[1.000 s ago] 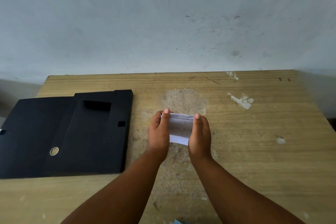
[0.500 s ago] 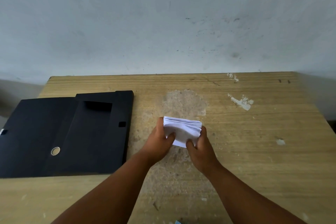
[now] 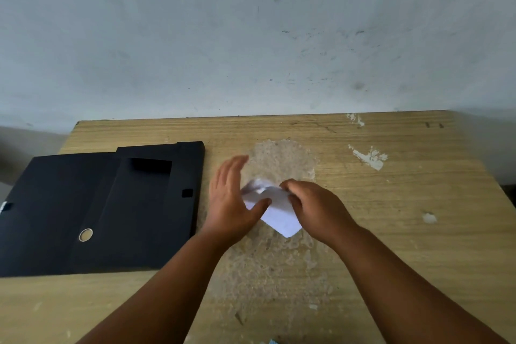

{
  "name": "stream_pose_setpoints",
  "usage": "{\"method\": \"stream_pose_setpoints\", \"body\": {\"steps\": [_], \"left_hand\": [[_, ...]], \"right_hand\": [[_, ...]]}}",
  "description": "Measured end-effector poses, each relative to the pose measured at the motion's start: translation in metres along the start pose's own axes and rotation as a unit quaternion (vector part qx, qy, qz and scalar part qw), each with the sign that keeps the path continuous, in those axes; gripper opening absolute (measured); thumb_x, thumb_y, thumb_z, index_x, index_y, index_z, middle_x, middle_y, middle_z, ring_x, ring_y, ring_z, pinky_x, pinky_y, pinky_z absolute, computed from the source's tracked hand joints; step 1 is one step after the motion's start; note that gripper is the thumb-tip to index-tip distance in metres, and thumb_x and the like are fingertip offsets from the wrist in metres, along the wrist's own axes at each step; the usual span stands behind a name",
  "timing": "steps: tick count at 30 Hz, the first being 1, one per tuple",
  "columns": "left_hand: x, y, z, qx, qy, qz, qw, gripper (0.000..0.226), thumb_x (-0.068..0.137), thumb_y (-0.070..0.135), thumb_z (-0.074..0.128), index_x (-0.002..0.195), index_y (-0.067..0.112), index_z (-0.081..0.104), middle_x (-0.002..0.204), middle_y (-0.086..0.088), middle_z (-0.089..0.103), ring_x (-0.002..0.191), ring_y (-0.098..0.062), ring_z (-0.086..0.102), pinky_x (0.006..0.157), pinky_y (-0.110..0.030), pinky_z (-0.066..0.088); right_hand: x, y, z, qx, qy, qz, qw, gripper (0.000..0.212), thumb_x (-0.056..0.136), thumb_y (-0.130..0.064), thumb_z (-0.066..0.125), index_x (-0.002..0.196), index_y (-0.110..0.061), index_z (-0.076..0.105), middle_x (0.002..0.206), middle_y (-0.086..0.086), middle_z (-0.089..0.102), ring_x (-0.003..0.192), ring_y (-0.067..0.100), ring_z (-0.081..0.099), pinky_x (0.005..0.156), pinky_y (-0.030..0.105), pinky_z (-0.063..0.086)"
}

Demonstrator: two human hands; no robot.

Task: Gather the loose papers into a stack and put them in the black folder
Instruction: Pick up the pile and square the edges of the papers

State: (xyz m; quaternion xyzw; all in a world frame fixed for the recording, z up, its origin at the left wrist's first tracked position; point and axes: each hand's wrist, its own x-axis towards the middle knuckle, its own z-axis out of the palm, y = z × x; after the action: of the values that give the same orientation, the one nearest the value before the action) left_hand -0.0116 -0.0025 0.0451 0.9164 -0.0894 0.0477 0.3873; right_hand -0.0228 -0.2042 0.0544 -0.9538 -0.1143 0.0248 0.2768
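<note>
Black folder (image 3: pixel 106 209) lies open and flat on the left part of the wooden table (image 3: pixel 391 232), its left flap hanging past the table edge; nothing inside it, no papers in it yet. Folder material looks like matte plastic or card, rigid, rectangular panels with a raised spine wall at the far right edge, a rectangular cut-out near the top, a small square slot on the right panel, and a round finger hole (image 3: pixel 85 234) with a pale rim through which the table colour shows. A small white tab sits at the folder's far left edge. No readable brand, label or writing anywhere; paper faces look blank. Stack of white papers (image 3: pixel 275 209) is at table centre, right of the folder and apart from it, tilted so one corner points toward the camera, upper edge fanned and blurred. Right hand (image 3: pixel 315 208) is curled closed over the right side of the stack, gripping it. Left hand (image 3: pixel 233 198) is spread flat with fingers extended and motion-blurred, thumb pressing the stack's left edge, not clasped around it. Table is light wood-grain laminate, with a large rough worn patch under the hands and white paint chips to the right. Behind is a scuffed pale grey wall (image 3: pixel 251 36).
</note>
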Motion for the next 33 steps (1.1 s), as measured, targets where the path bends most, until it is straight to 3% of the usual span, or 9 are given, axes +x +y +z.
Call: {"method": "stream_pose_setpoints", "body": {"steps": [2,3,7,10,13,18,21,29,33], "left_hand": [[0.001,0.003,-0.003,-0.059,-0.051,-0.028,0.997,0.039,0.088,0.02,0.077,0.124,0.028,0.064,0.126,0.009,0.066,0.119,-0.007,0.059,0.098,-0.03,0.05],[0.001,0.004,-0.003,-0.095,-0.071,-0.066,0.991,0.022,0.09,0.016,0.075,0.108,0.028,0.07,0.11,0.011,0.072,0.103,-0.004,0.064,0.083,-0.026,0.051],[-0.007,-0.001,0.001,-0.219,-0.026,-0.185,0.958,0.016,0.091,0.006,0.074,0.085,0.021,0.074,0.085,0.008,0.074,0.078,-0.002,0.065,0.067,-0.018,0.048],[-0.014,-0.001,0.008,-0.278,-0.003,-0.23,0.933,0.014,0.091,0.006,0.073,0.084,0.019,0.073,0.081,0.008,0.074,0.078,-0.005,0.066,0.065,-0.018,0.051],[-0.019,0.005,0.019,-0.283,0.013,-0.236,0.93,0.012,0.093,0.007,0.071,0.089,0.018,0.071,0.086,0.006,0.072,0.082,-0.008,0.065,0.066,-0.018,0.051],[-0.025,0.008,0.034,-0.33,0.032,-0.243,0.912,0.019,0.09,0.007,0.069,0.105,0.017,0.062,0.104,-0.002,0.067,0.089,-0.012,0.061,0.075,-0.026,0.051],[-0.026,0.01,0.037,-0.38,0.047,-0.258,0.887,0.02,0.091,0.024,0.071,0.105,0.017,0.059,0.1,0.001,0.064,0.081,-0.001,0.059,0.074,-0.021,0.046],[-0.015,0.014,0.045,-0.347,0.106,-0.316,0.877,0.012,0.104,0.019,0.052,0.103,0.012,0.062,0.1,-0.003,0.065,0.085,-0.01,0.053,0.072,-0.023,0.042],[-0.014,0.013,0.044,-0.362,0.1,-0.326,0.868,0.016,0.106,0.022,0.051,0.102,0.015,0.065,0.098,0.001,0.065,0.086,-0.01,0.054,0.074,-0.025,0.043]], "right_hand": [[0.003,-0.006,-0.003,-0.061,-0.009,-0.044,0.997,0.031,0.097,-0.021,0.043,0.122,-0.028,0.059,0.102,-0.001,0.068,0.094,0.021,0.061,0.074,0.041,0.053],[0.003,-0.008,-0.003,-0.067,-0.004,-0.048,0.997,0.029,0.096,-0.022,0.045,0.119,-0.029,0.061,0.099,-0.002,0.067,0.092,0.02,0.061,0.073,0.04,0.053],[-0.002,0.001,0.004,0.06,0.064,0.057,0.995,0.013,0.09,-0.034,0.062,0.101,-0.028,0.068,0.095,-0.012,0.068,0.087,0.008,0.062,0.072,0.029,0.052],[-0.012,0.004,0.011,0.247,0.102,0.204,0.942,0.015,0.085,-0.037,0.072,0.094,-0.026,0.067,0.088,-0.011,0.068,0.08,0.003,0.063,0.064,0.021,0.045],[-0.017,-0.002,0.025,0.36,0.119,0.263,0.887,0.011,0.088,-0.033,0.07,0.096,-0.025,0.065,0.091,-0.005,0.069,0.085,0.011,0.064,0.066,0.025,0.045],[-0.016,-0.013,0.04,0.411,0.187,0.326,0.831,0.022,0.094,-0.042,0.06,0.097,-0.021,0.064,0.095,-0.005,0.065,0.087,0.011,0.059,0.066,0.026,0.041],[-0.013,-0.015,0.047,0.421,0.222,0.355,0.804,0.036,0.096,-0.049,0.052,0.097,-0.016,0.066,0.093,-0.001,0.065,0.084,0.011,0.059,0.065,0.027,0.04],[-0.011,-0.01,0.05,0.413,0.246,0.376,0.792,0.028,0.098,-0.032,0.053,0.083,-0.011,0.063,0.079,0.0,0.057,0.073,0.015,0.051,0.06,0.03,0.037],[-0.012,-0.006,0.052,0.41,0.229,0.355,0.809,0.03,0.1,-0.036,0.049,0.087,-0.013,0.063,0.08,0.0,0.058,0.074,0.014,0.053,0.061,0.03,0.038]]}}
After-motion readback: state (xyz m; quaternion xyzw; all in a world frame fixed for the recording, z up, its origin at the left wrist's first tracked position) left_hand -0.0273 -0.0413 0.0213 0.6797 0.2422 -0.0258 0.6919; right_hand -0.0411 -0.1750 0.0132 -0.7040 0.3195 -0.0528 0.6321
